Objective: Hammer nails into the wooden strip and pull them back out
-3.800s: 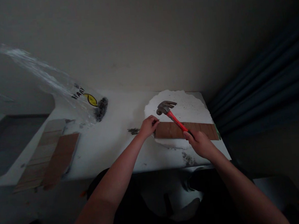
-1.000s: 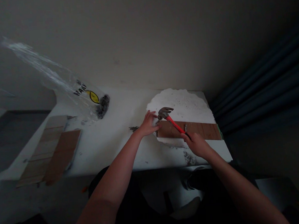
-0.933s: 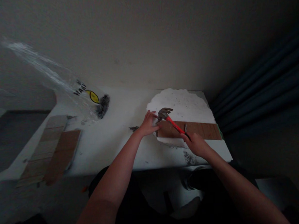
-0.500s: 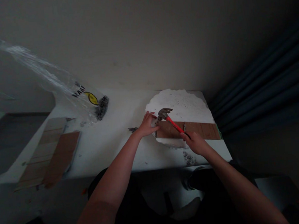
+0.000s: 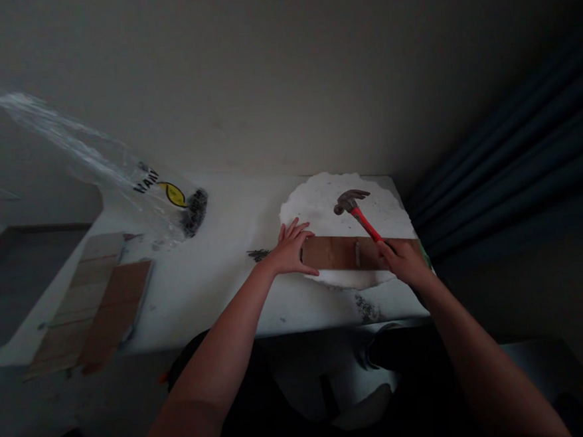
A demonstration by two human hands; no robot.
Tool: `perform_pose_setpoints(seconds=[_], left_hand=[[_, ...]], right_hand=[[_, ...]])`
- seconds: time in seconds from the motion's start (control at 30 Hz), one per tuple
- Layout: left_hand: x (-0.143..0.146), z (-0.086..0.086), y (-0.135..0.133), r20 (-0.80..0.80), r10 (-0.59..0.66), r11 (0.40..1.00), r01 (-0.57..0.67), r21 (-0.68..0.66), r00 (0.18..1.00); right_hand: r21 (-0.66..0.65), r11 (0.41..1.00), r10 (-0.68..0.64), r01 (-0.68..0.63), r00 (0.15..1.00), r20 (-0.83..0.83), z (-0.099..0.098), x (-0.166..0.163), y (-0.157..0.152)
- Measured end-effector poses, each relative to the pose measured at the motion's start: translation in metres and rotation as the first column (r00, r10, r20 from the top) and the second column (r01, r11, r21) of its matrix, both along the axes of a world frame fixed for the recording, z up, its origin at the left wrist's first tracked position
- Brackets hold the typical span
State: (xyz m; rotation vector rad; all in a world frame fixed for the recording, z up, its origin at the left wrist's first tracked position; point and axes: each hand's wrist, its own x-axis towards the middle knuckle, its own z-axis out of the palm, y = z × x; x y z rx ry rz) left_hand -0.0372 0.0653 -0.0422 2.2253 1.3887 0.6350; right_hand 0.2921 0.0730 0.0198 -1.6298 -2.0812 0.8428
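My right hand is closed round the red handle of a claw hammer, its grey head raised over a rough-edged white slab. A narrow brown board lies across this slab. My left hand spans the board's left end, thumb along the near edge and forefinger at the far edge, the other fingers spread. On the board, between the hands, is a small greyish piece, too small to name. Just left of my left hand lies a little pile of thin dark pieces like nails.
A clear plastic bag with a yellow mark and dark contents stands at the table's left. Brown boards overhang the front left edge. Dark bits lie near the front edge. A dark curtain hangs at the right.
My right hand has moved right with the hammer, whose head has come away from my left hand. My left hand has opened wider, now spanning the board's end.
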Motion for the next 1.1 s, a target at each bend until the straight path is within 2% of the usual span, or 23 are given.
perform_pose_setpoints(seconds=[0.27, 0.6, 0.73, 0.8, 0.83, 0.9, 0.97, 1.0, 1.03, 1.1], left_hand=[[0.004, -0.001, 0.001, -0.015, 0.018, 1.000, -0.018, 0.023, 1.000], [0.008, -0.003, -0.001, -0.011, 0.038, 0.998, -0.038, 0.041, 0.999], [0.003, -0.002, 0.002, 0.021, 0.032, 0.999, -0.033, 0.005, 0.999], [-0.007, 0.003, 0.006, 0.075, 0.120, 0.993, -0.119, -0.015, 0.990], [-0.014, 0.006, 0.009, 0.106, 0.207, 0.978, -0.207, -0.019, 0.972], [-0.034, 0.014, 0.013, 0.138, 0.433, 0.900, -0.435, -0.019, 0.891], [-0.057, 0.018, 0.013, 0.009, 0.591, 0.806, -0.590, -0.053, 0.807], [-0.068, 0.018, 0.012, -0.108, 0.625, 0.771, -0.633, -0.072, 0.773], [-0.078, 0.017, 0.010, -0.238, 0.622, 0.753, -0.653, -0.082, 0.746], [-0.092, 0.010, 0.004, -0.454, 0.535, 0.757, -0.642, -0.117, 0.713]], right_hand=[[-0.003, 0.999, -0.035, 0.035, 0.997, -0.068, 0.003, 0.004, 0.002], [-0.008, 1.000, -0.011, 0.011, 0.999, -0.036, 0.006, 0.001, -0.001], [-0.011, 1.000, -0.014, 0.014, 1.000, -0.021, 0.006, -0.001, -0.002], [-0.014, 1.000, -0.005, 0.004, 1.000, -0.029, 0.005, -0.002, -0.001], [-0.017, 1.000, 0.004, -0.004, 0.999, -0.032, 0.004, -0.002, -0.001], [-0.023, 1.000, 0.015, -0.016, 0.999, -0.035, 0.003, -0.002, -0.001], [-0.025, 0.999, 0.022, -0.023, 0.999, -0.036, 0.002, -0.004, 0.000], [-0.021, 0.999, 0.026, -0.027, 0.999, -0.037, 0.002, -0.004, 0.000], [-0.016, 0.999, 0.032, -0.032, 0.999, -0.039, 0.002, -0.005, 0.000], [-0.007, 0.999, 0.047, -0.048, 0.998, -0.038, 0.003, -0.008, -0.001]])
